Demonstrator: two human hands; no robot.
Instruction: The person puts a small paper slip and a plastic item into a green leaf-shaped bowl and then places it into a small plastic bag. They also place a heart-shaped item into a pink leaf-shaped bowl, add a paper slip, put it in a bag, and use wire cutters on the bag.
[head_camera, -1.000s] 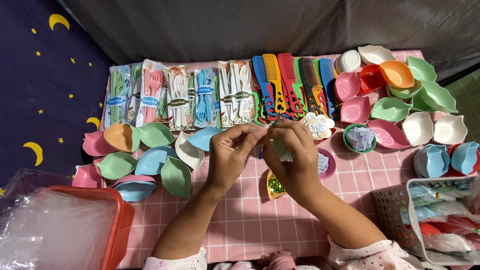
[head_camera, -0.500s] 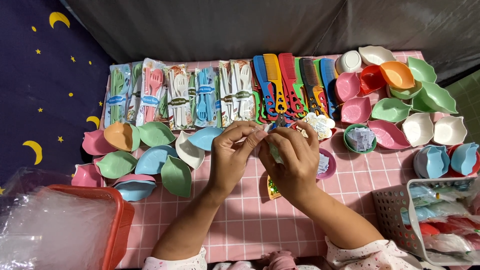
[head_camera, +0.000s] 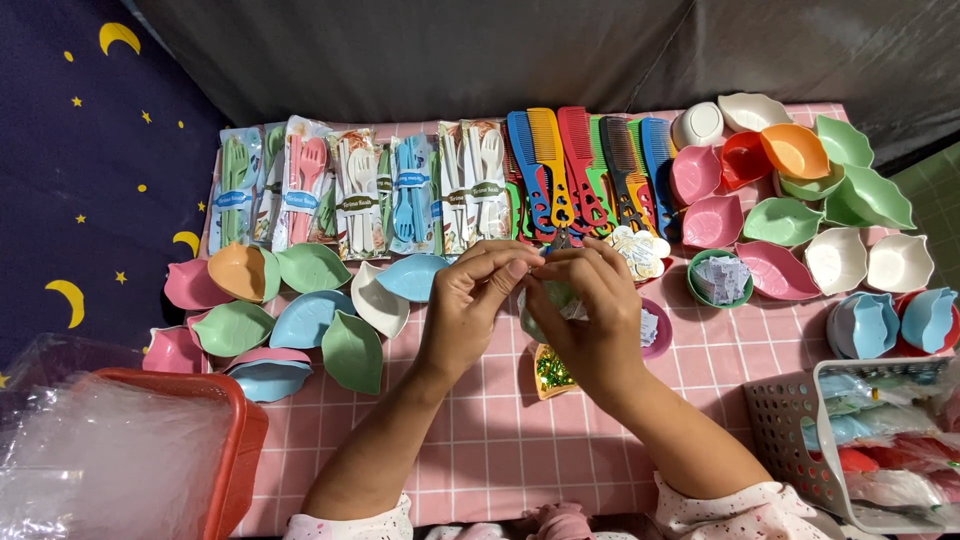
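I have both hands pinched on a small pale-green packet (head_camera: 553, 300) above the middle of the surface (head_camera: 480, 440): left hand (head_camera: 470, 310), right hand (head_camera: 590, 320). I judge it half-wrapped; combs (head_camera: 590, 170) along the far edge lie untouched.

Glossy plastic combs (head_camera: 585, 165) — crinkly clear bags (head_camera: 110, 460)

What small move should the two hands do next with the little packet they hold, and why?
Probably keep closing the small clear packet. Both the left hand and the right hand pinch its top edge together above the pink checked table, and the packet is not set down yet.
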